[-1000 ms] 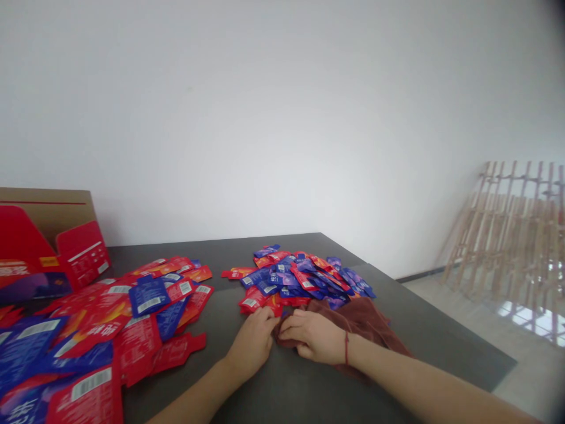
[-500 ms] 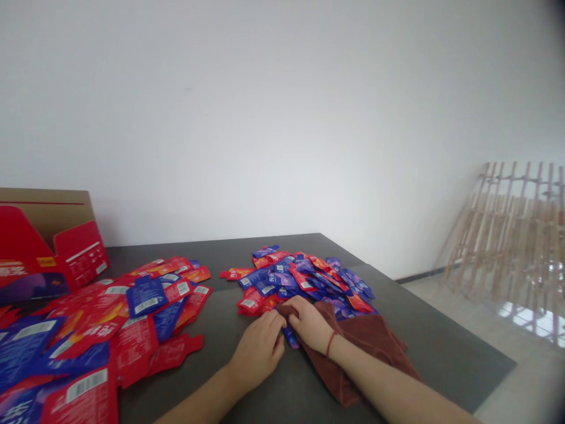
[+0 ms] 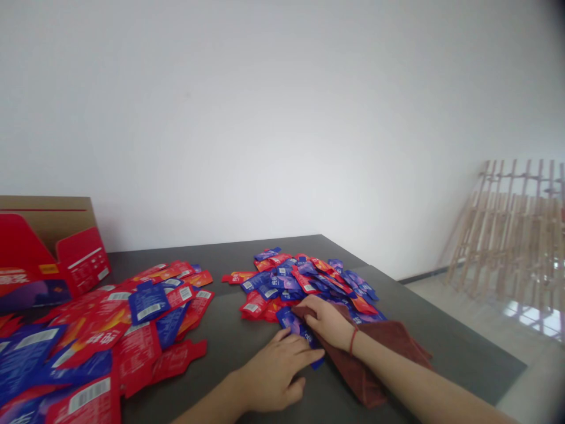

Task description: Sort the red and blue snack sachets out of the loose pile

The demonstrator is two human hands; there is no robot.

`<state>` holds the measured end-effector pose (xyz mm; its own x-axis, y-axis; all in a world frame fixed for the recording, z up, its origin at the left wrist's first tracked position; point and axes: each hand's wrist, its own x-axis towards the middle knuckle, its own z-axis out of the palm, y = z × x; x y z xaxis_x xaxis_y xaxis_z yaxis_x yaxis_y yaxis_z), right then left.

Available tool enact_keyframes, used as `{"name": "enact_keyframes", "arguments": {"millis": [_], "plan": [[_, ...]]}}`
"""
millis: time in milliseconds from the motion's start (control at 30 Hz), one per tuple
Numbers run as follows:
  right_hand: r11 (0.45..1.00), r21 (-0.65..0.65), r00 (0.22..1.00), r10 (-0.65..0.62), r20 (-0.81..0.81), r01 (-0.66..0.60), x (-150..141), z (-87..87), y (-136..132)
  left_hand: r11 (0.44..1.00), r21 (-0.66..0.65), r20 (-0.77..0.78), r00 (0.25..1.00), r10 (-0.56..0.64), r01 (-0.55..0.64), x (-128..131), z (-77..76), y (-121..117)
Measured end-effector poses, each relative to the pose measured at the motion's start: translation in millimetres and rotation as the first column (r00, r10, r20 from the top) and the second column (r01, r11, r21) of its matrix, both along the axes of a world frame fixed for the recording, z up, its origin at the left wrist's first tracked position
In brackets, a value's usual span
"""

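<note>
My right hand (image 3: 329, 323) grips a brown cloth (image 3: 371, 368) whose loose end trails over the table towards me. Beneath its fingers lies a blue pouch (image 3: 291, 320) at the near edge of a pile of pouches. My left hand (image 3: 276, 374) has its fingers spread, with the fingertips resting on the lower part of that pouch, which they partly hide. Just beyond both hands, the pile of blue and red pouches (image 3: 304, 281) spreads over the dark table.
A larger heap of red and blue pouches (image 3: 136, 347) covers the table's left side. Behind it stands an open red cardboard box (image 3: 83, 265). The dark table (image 3: 459, 353) ends at the right, above a pale floor. Wooden racks (image 3: 507, 235) lean near the white wall.
My right hand has slid the cloth to the right, uncovering more of the blue pouch. My left hand has moved right and down, its fingers spreading from a curled grasp.
</note>
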<state>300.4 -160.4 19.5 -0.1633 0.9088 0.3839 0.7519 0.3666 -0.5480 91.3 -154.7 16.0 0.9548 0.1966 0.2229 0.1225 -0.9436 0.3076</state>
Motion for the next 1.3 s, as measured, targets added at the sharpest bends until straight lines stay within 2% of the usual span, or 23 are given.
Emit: {"name": "enact_keyframes", "arguments": {"millis": [100, 167, 233, 433, 533, 633, 733, 800, 900, 1000, 1067, 1133, 1200, 1300], "plan": [[0.997, 0.049, 0.983, 0.053, 0.178, -0.062, -14, 3.6, 13, 0.999, 0.036, -0.011, 1.000, 0.012, -0.012, 1, 2.3, -3], [0.994, 0.032, 0.942, 0.085, 0.325, -0.101, -21, 4.4, 21, 0.998, 0.054, -0.001, 1.000, 0.017, -0.017, 1, 3.1, -4], [0.995, 0.013, 0.910, 0.089, 0.405, -0.103, -24, 3.9, 25, 0.999, 0.051, 0.021, 1.000, 0.013, -0.014, 1, 2.9, -4], [0.999, -0.002, 0.886, 0.040, 0.462, -0.044, -15, 4.5, 19, 0.999, 0.003, 0.012, 0.999, -0.044, 0.044, -1, -1.1, -3], [0.996, -0.013, 0.869, 0.085, 0.488, -0.091, -15, 6.9, 19, 0.997, 0.027, -0.012, 0.997, -0.073, 0.073, 0, -0.4, -2], [0.988, -0.078, 0.805, 0.151, 0.573, -0.130, -20, 11.0, 23, 0.995, 0.063, -0.011, 0.997, -0.078, 0.079, 1, 2.0, -3], [0.987, -0.153, 0.753, 0.143, 0.643, -0.057, -24, 15.6, 24, 0.991, 0.111, -0.005, 0.998, -0.069, 0.069, 2, 2.7, -3], [0.987, -0.162, 0.745, 0.091, 0.660, 0.023, -24, 16.2, 21, 0.987, 0.151, -0.006, 0.999, -0.049, 0.049, 1, 1.7, -3], [0.967, -0.143, 0.726, -0.056, 0.685, 0.211, -21, 12.4, 8, 0.978, 0.208, -0.011, 0.999, 0.038, -0.034, -1, -1.1, 2], [0.917, -0.121, 0.688, -0.193, 0.700, 0.380, -17, 10.1, -9, 0.939, 0.242, 0.032, 0.969, 0.243, -0.244, -6, -5.5, 14], [0.892, -0.108, 0.671, -0.246, 0.699, 0.439, -16, 13.1, -19, 0.892, 0.204, 0.073, 0.914, 0.398, -0.404, -9, -9.3, 23], [0.879, -0.077, 0.666, -0.295, 0.685, 0.470, -19, 17.5, -23, 0.854, 0.125, 0.088, 0.863, 0.497, -0.505, -12, -13.0, 30], [0.899, -0.033, 0.697, -0.316, 0.644, 0.438, -27, 18.4, -24, 0.845, 0.056, 0.084, 0.846, 0.527, -0.532, -12, -15.9, 35], [0.980, 0.049, 0.798, -0.187, 0.573, 0.194, -41, 8.5, -23, 0.853, 0.022, 0.079, 0.852, 0.518, -0.521, -12, -18.1, 36]]}}
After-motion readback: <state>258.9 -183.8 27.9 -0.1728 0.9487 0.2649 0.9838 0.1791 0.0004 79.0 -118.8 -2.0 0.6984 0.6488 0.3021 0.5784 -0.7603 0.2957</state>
